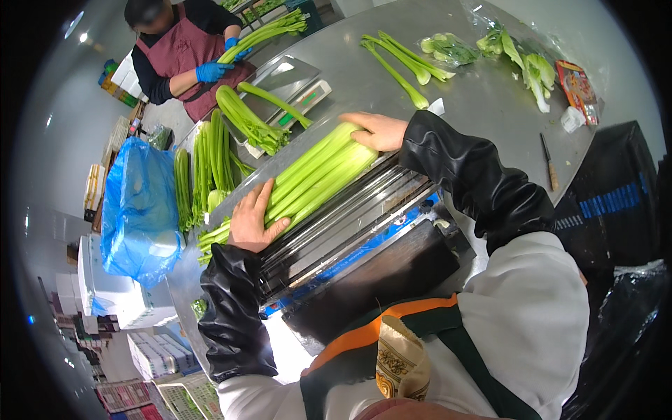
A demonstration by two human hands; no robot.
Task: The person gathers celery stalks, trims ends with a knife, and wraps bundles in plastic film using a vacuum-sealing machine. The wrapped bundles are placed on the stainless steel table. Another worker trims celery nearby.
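Observation:
A large celery bunch [320, 176] lies slantwise in front of me, its pale base to the upper right and its cut tops to the lower left. My left hand [257, 218] grips it near the tops, thumb along the near side. Around the base end curls my right hand [379, 131]. Directly beneath and on the near side of the celery is a film wrapping machine [346, 215] with shiny metal rollers. A blue printed strip [357, 252] runs along its front. Whether film lies under the celery I cannot tell.
Across the steel table [357, 68], a person in blue gloves [212, 71] holds celery beside a digital scale [307, 100]. More celery [210, 157] lies left, near a blue plastic bag [139, 210]. Loose stalks [404, 65], leafy greens [525, 68] and a knife [548, 163] lie right.

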